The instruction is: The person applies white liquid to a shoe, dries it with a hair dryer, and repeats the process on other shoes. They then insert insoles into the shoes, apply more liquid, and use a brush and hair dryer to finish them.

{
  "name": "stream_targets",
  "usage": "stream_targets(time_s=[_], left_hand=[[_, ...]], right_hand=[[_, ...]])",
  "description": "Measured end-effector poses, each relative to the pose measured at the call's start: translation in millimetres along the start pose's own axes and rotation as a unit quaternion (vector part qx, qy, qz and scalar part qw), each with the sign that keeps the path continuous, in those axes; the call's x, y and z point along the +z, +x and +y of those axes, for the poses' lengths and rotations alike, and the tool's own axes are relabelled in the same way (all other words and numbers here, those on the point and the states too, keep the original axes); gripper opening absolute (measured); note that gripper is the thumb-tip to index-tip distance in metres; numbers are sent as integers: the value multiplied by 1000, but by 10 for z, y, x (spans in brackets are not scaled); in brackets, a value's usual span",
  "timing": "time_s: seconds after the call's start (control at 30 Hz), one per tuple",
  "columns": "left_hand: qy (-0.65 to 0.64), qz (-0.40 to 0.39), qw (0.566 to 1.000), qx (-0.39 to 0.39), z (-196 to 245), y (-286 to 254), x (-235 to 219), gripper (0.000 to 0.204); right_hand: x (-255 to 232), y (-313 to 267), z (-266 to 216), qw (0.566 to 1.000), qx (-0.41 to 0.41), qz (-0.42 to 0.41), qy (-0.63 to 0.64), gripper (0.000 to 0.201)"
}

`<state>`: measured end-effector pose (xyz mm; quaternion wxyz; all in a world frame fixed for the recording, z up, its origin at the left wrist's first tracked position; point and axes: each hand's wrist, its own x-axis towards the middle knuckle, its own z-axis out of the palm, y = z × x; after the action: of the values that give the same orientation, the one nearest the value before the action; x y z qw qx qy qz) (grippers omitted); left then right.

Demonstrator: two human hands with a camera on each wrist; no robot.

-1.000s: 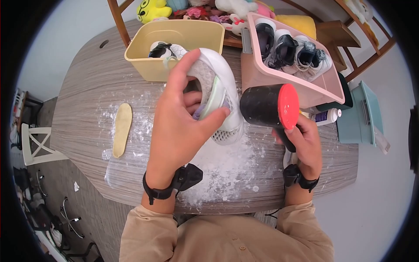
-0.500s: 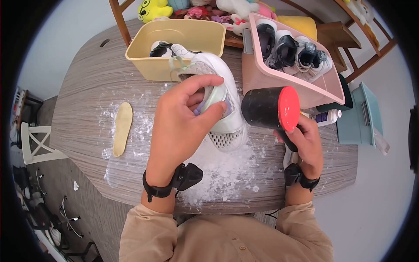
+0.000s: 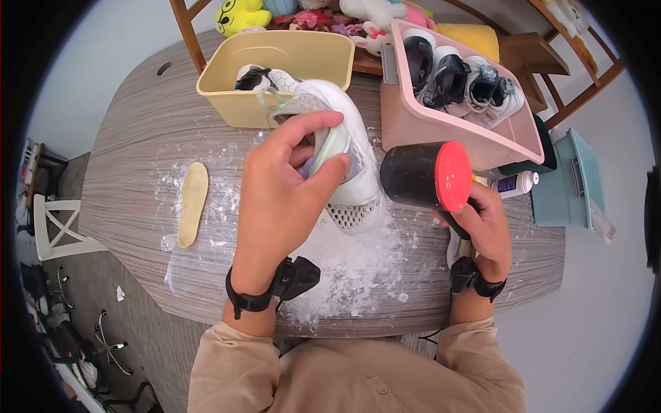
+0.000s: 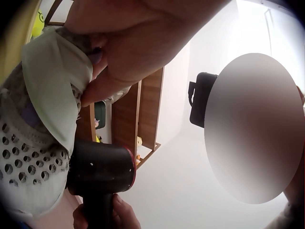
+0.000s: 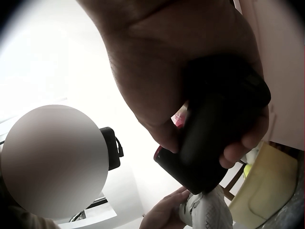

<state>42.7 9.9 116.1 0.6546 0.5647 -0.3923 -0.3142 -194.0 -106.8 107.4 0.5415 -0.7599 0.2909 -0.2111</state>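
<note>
A white sneaker (image 3: 354, 215) with a perforated toe, a pale green strap and lavender parts is held above the table. My left hand (image 3: 275, 186) grips it by the upper at its opening, thumb and fingers over the strap. In the left wrist view, the strap (image 4: 50, 90) lies beside the fingers. My right hand (image 3: 487, 230) holds a black hair dryer (image 3: 413, 175) by its handle, the red end toward the right. The dryer's dark barrel points at the sneaker's side, close to it. The right wrist view shows fingers wrapped around the black handle (image 5: 205, 124).
White powder (image 3: 344, 275) is scattered on the wood-grain table. A cream insole (image 3: 193, 203) lies at left. Behind stand a yellow bin (image 3: 241, 110) with a shoe and a pink bin (image 3: 406, 131) with several sneakers. A white bottle (image 3: 518, 184) and teal box (image 3: 558, 186) are at right.
The sneaker has turned in my left hand, showing more of its perforated toe, and the left index finger has shifted from near the heel to the strap. The hair dryer has dipped slightly.
</note>
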Motion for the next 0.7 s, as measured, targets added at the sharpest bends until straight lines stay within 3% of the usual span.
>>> stream_targets(time_s=[0.7], left_hand=[[-21,24,999,29,-51,12,-11,35]], right_hand=[[-34,-32,-63,999,28,-32,-4,29]])
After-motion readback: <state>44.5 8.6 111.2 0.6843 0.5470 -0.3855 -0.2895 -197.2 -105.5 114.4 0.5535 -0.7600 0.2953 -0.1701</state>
